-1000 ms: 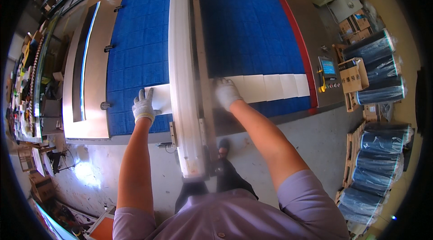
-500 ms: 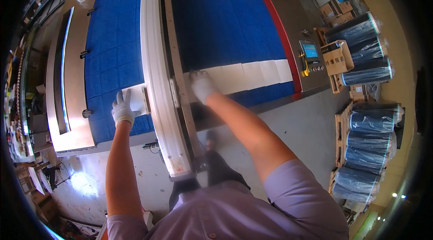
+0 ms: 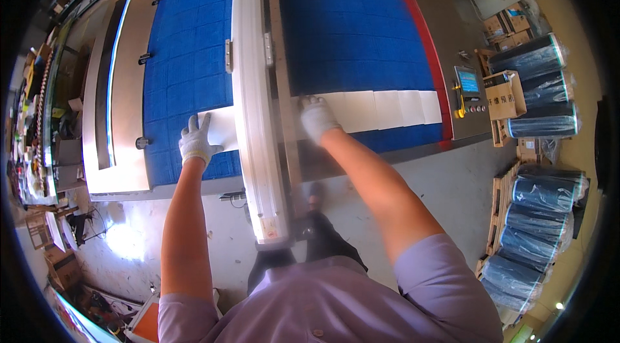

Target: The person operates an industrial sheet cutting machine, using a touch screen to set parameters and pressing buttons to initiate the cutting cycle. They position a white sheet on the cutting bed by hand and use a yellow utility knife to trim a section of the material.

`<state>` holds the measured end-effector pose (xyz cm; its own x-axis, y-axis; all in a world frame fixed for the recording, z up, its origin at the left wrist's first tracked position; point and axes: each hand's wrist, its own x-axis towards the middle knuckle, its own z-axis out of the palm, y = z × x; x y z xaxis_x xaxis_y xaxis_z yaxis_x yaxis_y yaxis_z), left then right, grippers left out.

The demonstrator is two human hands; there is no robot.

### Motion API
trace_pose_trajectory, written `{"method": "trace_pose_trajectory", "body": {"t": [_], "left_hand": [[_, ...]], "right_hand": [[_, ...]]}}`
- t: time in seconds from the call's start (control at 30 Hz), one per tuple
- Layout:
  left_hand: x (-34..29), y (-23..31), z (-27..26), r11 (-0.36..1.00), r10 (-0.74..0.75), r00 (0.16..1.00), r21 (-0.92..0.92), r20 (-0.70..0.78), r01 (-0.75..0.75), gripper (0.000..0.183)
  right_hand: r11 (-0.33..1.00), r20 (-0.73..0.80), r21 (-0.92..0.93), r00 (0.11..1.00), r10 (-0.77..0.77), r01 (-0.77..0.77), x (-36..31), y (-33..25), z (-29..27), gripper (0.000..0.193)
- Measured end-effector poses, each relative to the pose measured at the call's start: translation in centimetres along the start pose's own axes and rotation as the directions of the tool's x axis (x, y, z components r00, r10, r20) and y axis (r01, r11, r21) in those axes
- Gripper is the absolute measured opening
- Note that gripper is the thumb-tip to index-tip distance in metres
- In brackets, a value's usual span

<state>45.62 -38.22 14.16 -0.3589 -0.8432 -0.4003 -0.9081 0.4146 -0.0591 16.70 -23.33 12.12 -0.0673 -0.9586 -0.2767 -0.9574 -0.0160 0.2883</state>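
Observation:
My left hand (image 3: 196,141), in a white knit glove, rests with its fingers spread at the left end of a white sheet (image 3: 221,125) on the blue bed (image 3: 187,65). To the right of a long white beam (image 3: 253,98), my gloved right hand (image 3: 318,120) lies with its fingers stretched over a row of overlapping white sheets (image 3: 381,110). Nothing shows gripped in either hand. The beam hides the strip between my hands. Small metal brackets (image 3: 228,56) sit on both sides of the beam, beyond my hands.
A red strip (image 3: 431,52) borders the bed on the right, beside a control screen (image 3: 467,81). Plastic-wrapped dark rolls (image 3: 542,188) stand on pallets at the right. An open cardboard box (image 3: 507,94) is near the screen. Black clamps (image 3: 143,58) line the bed's left edge.
The metal brackets have slid along the beam, away from me. The whole view has shifted a little. Both hands stay on the white sheets, one either side of the beam.

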Motion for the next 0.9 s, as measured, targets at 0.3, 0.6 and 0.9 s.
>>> {"method": "trace_pose_trajectory", "body": {"t": [0.3, 0.6, 0.9], "left_hand": [[1.4, -4.6, 0.4, 0.967, 0.232, 0.972, 0.118, -0.027, -0.227, 0.093], [1.4, -4.8, 1.5, 0.95, 0.276, 0.958, 0.174, -0.076, -0.26, 0.095], [1.1, -4.9, 1.3, 0.951, 0.259, 0.964, 0.194, -0.068, -0.242, 0.092]], "right_hand": [[1.0, 0.024, -0.003, 1.0, 0.014, -0.014, 0.6, -0.5, 0.7, 0.043], [0.999, 0.032, 0.028, 0.999, 0.019, -0.02, 0.7, -0.4, 0.6, 0.046], [0.997, 0.046, 0.067, 0.998, 0.045, -0.048, 1.2, -0.9, 0.8, 0.049]]}}
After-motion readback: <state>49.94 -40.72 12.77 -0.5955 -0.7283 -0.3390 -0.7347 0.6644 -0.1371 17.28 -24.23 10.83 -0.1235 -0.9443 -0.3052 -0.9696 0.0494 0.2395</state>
